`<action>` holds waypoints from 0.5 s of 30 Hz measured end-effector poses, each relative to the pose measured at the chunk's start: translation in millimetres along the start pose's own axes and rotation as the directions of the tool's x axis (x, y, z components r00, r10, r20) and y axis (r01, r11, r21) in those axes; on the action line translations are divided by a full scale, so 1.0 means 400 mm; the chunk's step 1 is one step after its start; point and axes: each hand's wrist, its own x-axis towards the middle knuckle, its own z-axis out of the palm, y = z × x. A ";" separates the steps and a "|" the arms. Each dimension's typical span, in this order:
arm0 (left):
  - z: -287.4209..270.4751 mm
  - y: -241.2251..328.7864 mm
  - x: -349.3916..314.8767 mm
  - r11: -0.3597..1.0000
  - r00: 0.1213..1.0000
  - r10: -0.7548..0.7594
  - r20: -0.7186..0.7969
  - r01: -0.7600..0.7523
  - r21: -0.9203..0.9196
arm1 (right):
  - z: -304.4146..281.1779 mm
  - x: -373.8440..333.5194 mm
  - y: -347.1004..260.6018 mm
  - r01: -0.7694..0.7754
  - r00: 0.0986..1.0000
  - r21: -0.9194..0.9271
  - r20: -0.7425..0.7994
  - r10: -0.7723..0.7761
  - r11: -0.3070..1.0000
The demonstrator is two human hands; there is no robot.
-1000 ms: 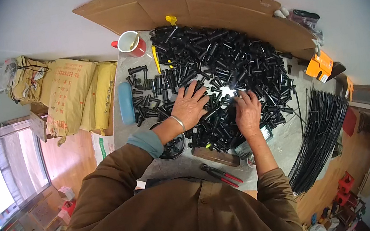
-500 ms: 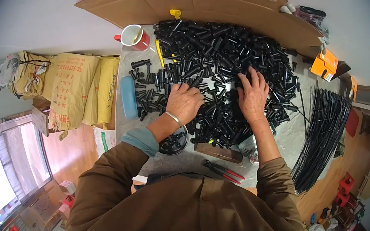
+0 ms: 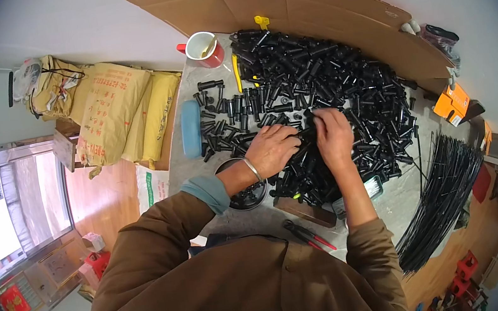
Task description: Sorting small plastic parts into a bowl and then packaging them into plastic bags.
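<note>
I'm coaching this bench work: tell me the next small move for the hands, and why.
Probably lift one black part clear of the pile of black parts: both the left hand and the right hand rest close together on the pile's near edge, fingers down among the pieces, and what they hold is hidden.

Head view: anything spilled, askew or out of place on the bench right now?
Nothing looks damaged. The pile of black plastic parts sprawls loose across the table, with both hands in it: left hand, right hand. The red mug stands upright near the pile's edge. Red-handled pliers lie by the near edge.
</note>
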 end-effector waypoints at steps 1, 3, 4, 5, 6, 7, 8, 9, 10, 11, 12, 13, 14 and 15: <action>-0.011 -0.001 0.004 1.000 1.000 -0.002 0.000 0.002 0.004 | 0.035 0.019 0.000 -0.018 1.000 0.027 0.002 0.018 0.999; -0.039 -0.022 0.018 0.997 0.993 -0.068 -0.101 0.070 0.019 | 0.092 0.053 -0.014 -0.033 0.998 0.032 0.046 0.032 0.999; -0.056 -0.042 0.026 0.998 0.981 -0.037 -0.191 0.048 0.051 | 0.112 0.068 -0.019 -0.050 0.995 0.032 0.087 0.047 0.998; -0.070 -0.061 0.037 0.995 0.958 -0.091 -0.272 0.098 0.014 | 0.130 0.077 -0.017 -0.046 0.995 0.033 0.090 0.043 0.998; -0.080 -0.085 0.045 0.992 0.948 -0.117 -0.297 0.126 0.012 | 0.144 0.082 -0.014 -0.010 0.991 -0.059 0.135 0.018 0.998; -0.089 -0.110 0.047 0.987 0.934 -0.149 -0.325 0.161 0.012 | 0.161 0.087 -0.014 0.036 0.982 -0.143 0.186 -0.009 0.989; -0.093 -0.126 0.055 0.986 0.932 -0.155 -0.328 0.168 0.013 | 0.168 0.090 -0.009 0.090 0.988 -0.133 0.140 -0.071 0.987; -0.096 -0.140 0.061 0.986 0.929 -0.143 -0.340 0.163 0.031 | 0.172 0.096 -0.012 0.097 0.986 -0.128 0.146 -0.077 0.987; -0.097 -0.151 0.066 0.986 0.927 -0.129 -0.351 0.157 0.050 | 0.172 0.102 -0.016 0.116 0.980 -0.157 0.179 -0.088 0.981; -0.090 -0.160 0.072 0.986 0.925 -0.134 -0.355 0.162 0.050 | 0.171 0.105 -0.020 0.137 0.973 -0.187 0.210 -0.096 0.973; -0.085 -0.166 0.083 0.982 0.925 -0.140 -0.353 0.175 0.067 | 0.177 0.110 -0.020 0.160 0.962 -0.228 0.253 -0.100 0.961; -0.081 -0.171 0.092 0.979 0.925 -0.145 -0.350 0.186 0.085 | 0.183 0.114 -0.021 0.168 0.960 -0.227 0.259 -0.107 0.959; -0.081 -0.175 0.097 0.977 0.921 -0.152 -0.359 0.196 0.087 | 0.187 0.117 -0.021 0.163 0.958 -0.227 0.269 -0.099 0.960; -0.085 -0.177 0.101 0.977 0.919 -0.153 -0.363 0.197 0.087 | 0.186 0.118 -0.023 0.153 0.958 -0.228 0.275 -0.088 0.962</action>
